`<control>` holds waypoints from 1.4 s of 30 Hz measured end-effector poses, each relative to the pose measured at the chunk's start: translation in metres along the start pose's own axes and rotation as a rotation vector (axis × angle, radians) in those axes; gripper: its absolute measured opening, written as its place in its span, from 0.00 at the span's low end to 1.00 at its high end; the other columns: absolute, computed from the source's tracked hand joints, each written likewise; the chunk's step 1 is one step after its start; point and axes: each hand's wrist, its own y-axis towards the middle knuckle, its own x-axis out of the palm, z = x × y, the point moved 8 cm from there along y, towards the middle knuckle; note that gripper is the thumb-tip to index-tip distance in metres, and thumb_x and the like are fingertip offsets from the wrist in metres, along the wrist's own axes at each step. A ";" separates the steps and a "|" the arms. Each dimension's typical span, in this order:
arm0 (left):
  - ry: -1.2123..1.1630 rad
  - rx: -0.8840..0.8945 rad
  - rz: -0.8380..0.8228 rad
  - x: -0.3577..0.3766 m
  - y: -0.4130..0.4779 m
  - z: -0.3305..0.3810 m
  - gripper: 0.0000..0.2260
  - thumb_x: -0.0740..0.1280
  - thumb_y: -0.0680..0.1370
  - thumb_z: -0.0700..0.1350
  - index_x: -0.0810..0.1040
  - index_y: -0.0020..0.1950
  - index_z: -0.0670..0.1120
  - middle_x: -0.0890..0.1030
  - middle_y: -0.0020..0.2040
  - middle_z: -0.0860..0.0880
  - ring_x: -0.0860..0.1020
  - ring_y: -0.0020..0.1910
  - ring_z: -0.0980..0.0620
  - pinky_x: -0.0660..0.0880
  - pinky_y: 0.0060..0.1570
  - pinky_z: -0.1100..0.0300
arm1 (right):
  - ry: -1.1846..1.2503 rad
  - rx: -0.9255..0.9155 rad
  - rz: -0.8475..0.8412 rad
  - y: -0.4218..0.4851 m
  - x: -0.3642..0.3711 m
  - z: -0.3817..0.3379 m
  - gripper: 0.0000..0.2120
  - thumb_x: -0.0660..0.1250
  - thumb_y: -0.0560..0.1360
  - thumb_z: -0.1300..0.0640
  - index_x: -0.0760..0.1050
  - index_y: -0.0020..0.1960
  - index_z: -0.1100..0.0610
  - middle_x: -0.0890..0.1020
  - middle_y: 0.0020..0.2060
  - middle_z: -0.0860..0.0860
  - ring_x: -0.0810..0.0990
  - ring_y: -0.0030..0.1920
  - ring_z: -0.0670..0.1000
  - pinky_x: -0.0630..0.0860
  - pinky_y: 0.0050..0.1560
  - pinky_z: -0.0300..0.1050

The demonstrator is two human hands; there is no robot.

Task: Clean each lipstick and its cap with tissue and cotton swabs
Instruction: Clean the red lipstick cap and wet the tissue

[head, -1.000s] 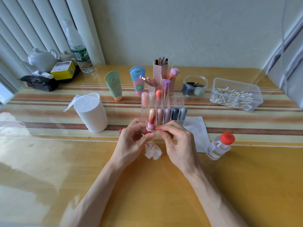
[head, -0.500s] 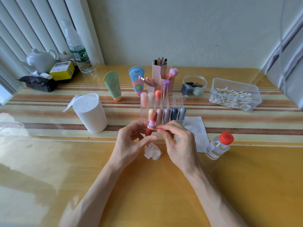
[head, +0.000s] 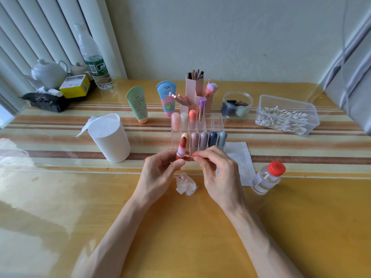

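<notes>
Honey-yellow table (head: 190,227) with brown and cream stripes toward the far edge. Open lipstick (head: 182,147) is brick red over pale pink. Tubes: mint-green tube (head: 137,104) and blue tube (head: 166,97). Bottle cap (head: 277,167) bright red, tissue roll (head: 109,137) white.

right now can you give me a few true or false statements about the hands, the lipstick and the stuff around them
1. The left hand holds an uncapped red lipstick. True.
2. The right hand is empty. False: it pinches a cotton swab whose tip is at the lipstick.
3. A crumpled tissue lies on the table below the hands. True.
4. The red-capped bottle stands left of the hands. False: it is on the right.
5. The clear box of swabs sits at the far right. True.
</notes>
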 end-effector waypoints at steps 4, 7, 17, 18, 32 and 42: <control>0.006 0.006 -0.007 0.000 0.000 0.001 0.10 0.69 0.81 0.40 0.85 0.61 0.43 0.88 0.53 0.52 0.84 0.48 0.57 0.78 0.48 0.65 | -0.023 0.003 0.007 0.000 -0.001 0.000 0.06 0.70 0.82 0.65 0.85 0.55 0.59 0.83 0.46 0.46 0.83 0.50 0.42 0.76 0.49 0.31; 0.019 0.014 -0.020 0.002 0.000 0.002 0.10 0.69 0.82 0.39 0.84 0.62 0.41 0.88 0.54 0.51 0.85 0.53 0.55 0.78 0.50 0.66 | -0.053 0.009 0.023 0.000 -0.003 0.000 0.06 0.70 0.81 0.64 0.85 0.56 0.59 0.83 0.47 0.45 0.82 0.49 0.40 0.73 0.48 0.27; 0.033 -0.001 0.015 -0.001 0.000 0.002 0.10 0.69 0.81 0.42 0.85 0.61 0.44 0.88 0.51 0.54 0.83 0.45 0.60 0.78 0.46 0.66 | -0.074 -0.046 0.016 -0.003 0.001 -0.005 0.06 0.70 0.81 0.64 0.85 0.55 0.59 0.83 0.46 0.47 0.83 0.49 0.44 0.80 0.50 0.39; 0.045 0.006 0.009 -0.001 0.000 0.002 0.10 0.69 0.82 0.42 0.85 0.61 0.43 0.88 0.51 0.52 0.83 0.45 0.58 0.78 0.46 0.65 | -0.075 -0.041 0.030 -0.002 -0.001 -0.004 0.06 0.69 0.82 0.64 0.85 0.55 0.59 0.83 0.47 0.47 0.83 0.49 0.44 0.79 0.50 0.37; -0.046 -0.007 -0.047 0.002 0.000 -0.003 0.07 0.68 0.82 0.38 0.78 0.60 0.41 0.87 0.54 0.47 0.84 0.47 0.54 0.79 0.50 0.61 | -0.111 -0.048 0.047 -0.001 -0.003 -0.006 0.06 0.70 0.81 0.63 0.85 0.55 0.59 0.82 0.46 0.47 0.82 0.48 0.43 0.77 0.51 0.32; 0.060 0.006 -0.054 0.005 0.000 -0.002 0.11 0.69 0.83 0.45 0.81 0.64 0.45 0.86 0.50 0.48 0.85 0.46 0.48 0.83 0.45 0.54 | -0.112 -0.070 0.018 -0.003 0.003 -0.007 0.06 0.71 0.82 0.63 0.85 0.57 0.59 0.82 0.47 0.48 0.83 0.48 0.45 0.82 0.48 0.44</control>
